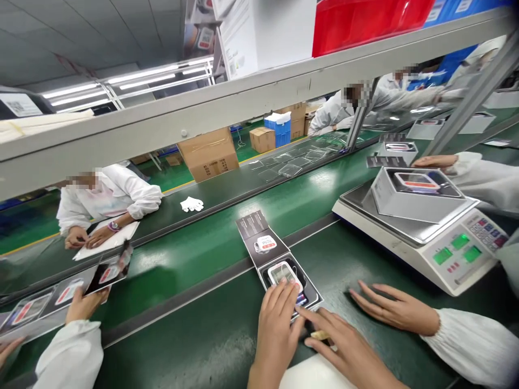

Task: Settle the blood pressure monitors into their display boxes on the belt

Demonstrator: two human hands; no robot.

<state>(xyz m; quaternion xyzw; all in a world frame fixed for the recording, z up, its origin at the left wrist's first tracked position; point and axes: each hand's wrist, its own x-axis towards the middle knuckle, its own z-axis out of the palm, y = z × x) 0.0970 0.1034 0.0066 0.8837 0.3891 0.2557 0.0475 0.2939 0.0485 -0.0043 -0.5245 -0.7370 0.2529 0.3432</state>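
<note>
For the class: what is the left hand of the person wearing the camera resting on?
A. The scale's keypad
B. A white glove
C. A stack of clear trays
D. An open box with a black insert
D. The left hand lies on the open box, whose black insert holds a white device.

1. One head-worn camera looks forward and down over the green conveyor belt (174,281).
2. It sits close above the left hand (278,335) and right hand (344,346), both at bottom centre.
3. A grey shelf (162,124) slants across the upper frame.
</note>
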